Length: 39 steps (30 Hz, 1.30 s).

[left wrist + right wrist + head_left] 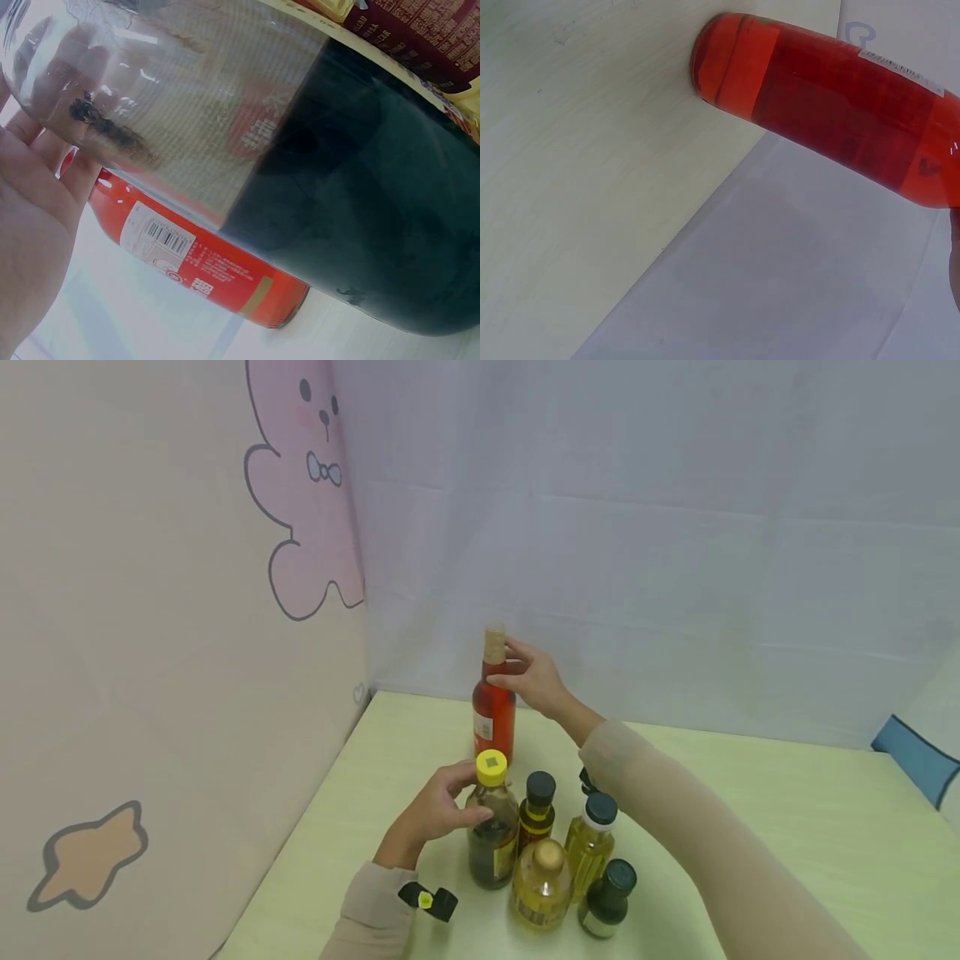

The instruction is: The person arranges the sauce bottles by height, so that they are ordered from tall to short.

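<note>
Upright on the pale green table (750,810), the red bottle (494,718) served as the marker for everything else. It stood near the far edge of the tabletop, close to the corner where the pink wall panel met the white backdrop. The right hand (534,681) gripped its upper part, thumb and fingers curled round the shoulder and neck just below the cork-coloured cap (494,643). From the right wrist view the same bottle's base sat flat on the table, its red liquid and label plain to see.

Just in front of the red bottle, toward the person, stood the yellow-capped bottle (492,835), holding dark liquid in its lower part. The left hand (437,810) held this one from its left side, fingers wrapped round the shoulder under the yellow cap. The left wrist view showed the palm against the clear glass, with the red bottle's barcode label (163,238) visible just behind.

To the right of the yellow-capped bottle, and still nearer the person than the red bottle, a small cluster stood close together: a dark bottle with a black cap (537,814), a yellow oil bottle with a black cap (591,843), a round golden-capped bottle (542,885), and a small dark green bottle (606,900).
</note>
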Motion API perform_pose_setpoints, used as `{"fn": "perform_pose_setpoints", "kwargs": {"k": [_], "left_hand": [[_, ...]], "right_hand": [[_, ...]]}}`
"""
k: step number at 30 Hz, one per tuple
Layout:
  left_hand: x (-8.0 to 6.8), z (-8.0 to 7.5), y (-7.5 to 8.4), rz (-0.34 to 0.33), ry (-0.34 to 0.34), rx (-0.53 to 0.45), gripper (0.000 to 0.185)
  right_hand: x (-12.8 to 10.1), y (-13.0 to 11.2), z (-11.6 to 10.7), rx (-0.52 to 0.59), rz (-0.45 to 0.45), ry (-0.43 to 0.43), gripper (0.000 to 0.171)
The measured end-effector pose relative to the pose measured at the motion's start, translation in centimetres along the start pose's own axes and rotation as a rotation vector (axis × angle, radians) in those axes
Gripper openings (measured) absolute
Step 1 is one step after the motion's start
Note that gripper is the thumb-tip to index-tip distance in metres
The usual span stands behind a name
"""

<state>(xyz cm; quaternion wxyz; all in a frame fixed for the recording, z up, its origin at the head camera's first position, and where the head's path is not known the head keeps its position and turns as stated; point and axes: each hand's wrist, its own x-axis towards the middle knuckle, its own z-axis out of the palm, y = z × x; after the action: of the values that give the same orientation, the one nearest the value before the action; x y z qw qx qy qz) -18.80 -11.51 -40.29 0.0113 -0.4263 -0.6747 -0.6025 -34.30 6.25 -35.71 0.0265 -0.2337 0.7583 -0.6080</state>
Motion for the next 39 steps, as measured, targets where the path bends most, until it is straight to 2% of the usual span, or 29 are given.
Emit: {"fn": "perform_pose_setpoints", "kwargs": {"k": [9,22,32,39], "left_hand": [[0.2,0.1,0.0,-0.004,-0.012,0.018,0.037],[0.3,0.2,0.1,0.001,-0.006,0.012,0.037],[0.3,0.3,0.1,-0.009,0.0,0.003,0.038],[0.2,0.4,0.1,-0.009,0.0,-0.014,0.038]], "right_hand": [[-0.2,0.0,-0.4,-0.006,-0.006,-0.025,0.067],[-1.0,-0.5,-2.0,-0.02,0.005,-0.121,0.064],[-1.7,-0.6,-2.3,-0.029,-0.004,-0.106,0.057],[-2.0,-0.4,-2.2,-0.04,0.023,-0.101,0.053]]}}
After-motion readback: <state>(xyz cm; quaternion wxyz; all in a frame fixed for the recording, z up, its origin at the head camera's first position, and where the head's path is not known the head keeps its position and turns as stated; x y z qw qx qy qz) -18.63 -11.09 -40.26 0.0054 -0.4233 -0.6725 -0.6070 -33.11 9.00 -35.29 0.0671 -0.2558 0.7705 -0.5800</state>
